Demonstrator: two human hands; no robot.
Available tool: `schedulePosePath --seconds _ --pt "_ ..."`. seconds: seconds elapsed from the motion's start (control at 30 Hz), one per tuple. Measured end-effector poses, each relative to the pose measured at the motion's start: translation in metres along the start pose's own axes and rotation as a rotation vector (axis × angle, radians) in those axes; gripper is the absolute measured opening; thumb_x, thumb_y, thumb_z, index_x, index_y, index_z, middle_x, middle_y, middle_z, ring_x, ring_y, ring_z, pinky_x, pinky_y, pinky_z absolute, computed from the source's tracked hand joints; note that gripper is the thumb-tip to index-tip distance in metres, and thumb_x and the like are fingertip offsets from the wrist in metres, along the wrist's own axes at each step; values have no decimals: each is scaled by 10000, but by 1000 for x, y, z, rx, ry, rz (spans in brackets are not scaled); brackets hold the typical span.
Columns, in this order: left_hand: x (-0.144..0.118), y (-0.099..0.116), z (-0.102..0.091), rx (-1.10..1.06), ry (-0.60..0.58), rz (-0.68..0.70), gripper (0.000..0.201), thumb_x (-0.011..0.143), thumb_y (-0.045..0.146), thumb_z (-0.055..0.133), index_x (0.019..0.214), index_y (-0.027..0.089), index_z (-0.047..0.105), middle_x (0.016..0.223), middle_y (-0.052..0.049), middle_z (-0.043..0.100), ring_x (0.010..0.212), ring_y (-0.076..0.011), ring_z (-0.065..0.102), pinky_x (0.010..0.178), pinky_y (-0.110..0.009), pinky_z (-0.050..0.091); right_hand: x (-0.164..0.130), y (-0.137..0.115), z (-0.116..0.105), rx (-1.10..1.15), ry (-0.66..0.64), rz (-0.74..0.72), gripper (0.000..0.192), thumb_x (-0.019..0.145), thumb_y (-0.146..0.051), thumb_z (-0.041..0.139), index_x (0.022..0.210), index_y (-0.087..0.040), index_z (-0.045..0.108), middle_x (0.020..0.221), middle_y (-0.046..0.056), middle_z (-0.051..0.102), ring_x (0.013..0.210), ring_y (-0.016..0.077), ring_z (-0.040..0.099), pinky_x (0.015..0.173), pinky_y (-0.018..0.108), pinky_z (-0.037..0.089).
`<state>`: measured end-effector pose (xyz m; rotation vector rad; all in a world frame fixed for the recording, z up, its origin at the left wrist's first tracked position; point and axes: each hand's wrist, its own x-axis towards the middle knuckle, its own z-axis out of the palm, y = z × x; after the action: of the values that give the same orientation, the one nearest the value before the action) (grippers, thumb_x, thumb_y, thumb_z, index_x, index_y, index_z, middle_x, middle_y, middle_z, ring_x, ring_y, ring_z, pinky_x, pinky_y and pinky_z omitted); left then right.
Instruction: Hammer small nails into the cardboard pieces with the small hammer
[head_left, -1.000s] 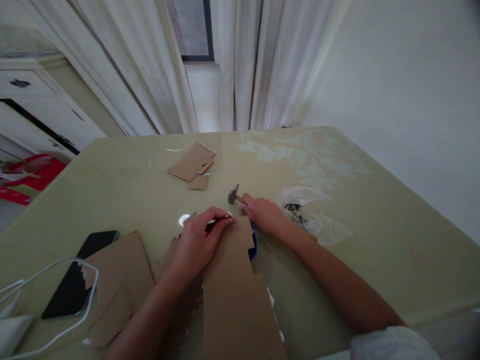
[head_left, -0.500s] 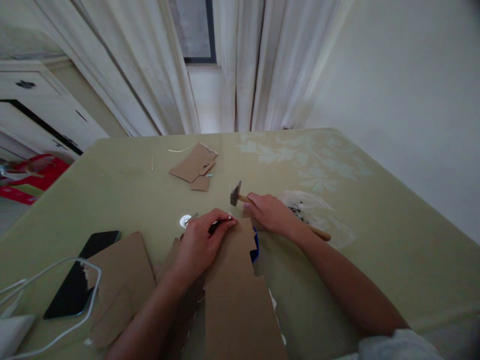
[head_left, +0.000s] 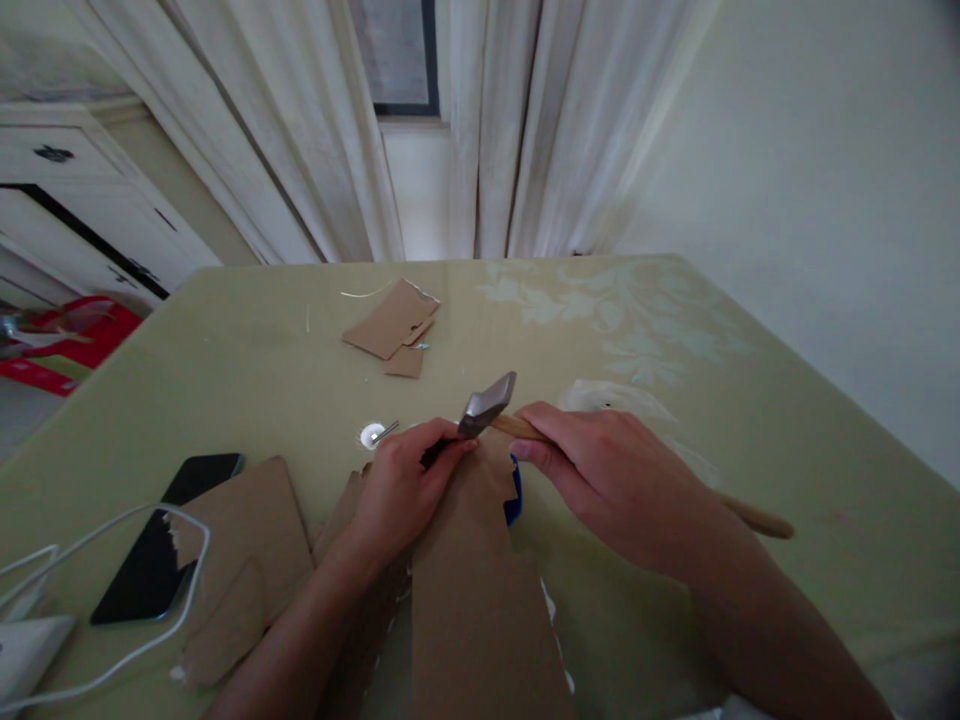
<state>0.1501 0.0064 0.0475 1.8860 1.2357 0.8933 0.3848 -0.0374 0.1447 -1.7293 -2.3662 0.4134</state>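
Observation:
In my right hand (head_left: 600, 470) is a hammer (head_left: 486, 404), gripped by its wooden handle close to the metal head. The head is over the fingertips of my left hand (head_left: 409, 480), touching or nearly so. My left thumb and forefinger are pinched at the far end of a long brown cardboard piece (head_left: 480, 620); whatever lies between them is too small and covered to make out. A blue object (head_left: 514, 495) shows partly beneath the cardboard's right edge. Just beyond my left hand lies a small white disc (head_left: 371, 436) with thin metal pins or nails beside it.
Cardboard scraps (head_left: 390, 320) lie farther back on the green-covered table (head_left: 262, 370). At left are a black phone (head_left: 142, 570), a cardboard piece (head_left: 247, 560) partly over it, and a white cable (head_left: 202, 545). A clear plastic bag (head_left: 637, 398) sits beyond my right hand.
My right hand has brought the hammer closer, its head now over my left fingertips and its handle swung outward to the right. My left hand keeps its pinch at the cardboard's end.

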Motion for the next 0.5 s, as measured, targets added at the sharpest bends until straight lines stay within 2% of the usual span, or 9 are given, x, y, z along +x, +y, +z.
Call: schedulePosePath --seconds 0.1,0.23,0.5 --pt "0 0 0 -12 8 -20 172 1024 389 730 953 261 820 906 19 840 799 -194 760 753 -299 541 2 1 1 -20 -3 -14 325 1177 -430 503 942 -240 625 791 19 708 694 206 610 668 360 241" --pt "2 0 0 -92 32 -49 186 1020 410 725 981 262 830 972 -5 856 902 -209 782 833 -301 588 6 3 0 -71 -12 26 258 1171 -379 505 1002 -232 633 825 36 730 732 221 645 663 358 235" --pt "3 -4 -2 -191 19 -94 218 1020 419 709 1013 244 838 1005 -44 850 939 -220 778 884 -329 642 12 6 -2 -101 -33 59 282 1180 -409 492 1038 -225 652 862 61 764 759 233 680 663 359 252"
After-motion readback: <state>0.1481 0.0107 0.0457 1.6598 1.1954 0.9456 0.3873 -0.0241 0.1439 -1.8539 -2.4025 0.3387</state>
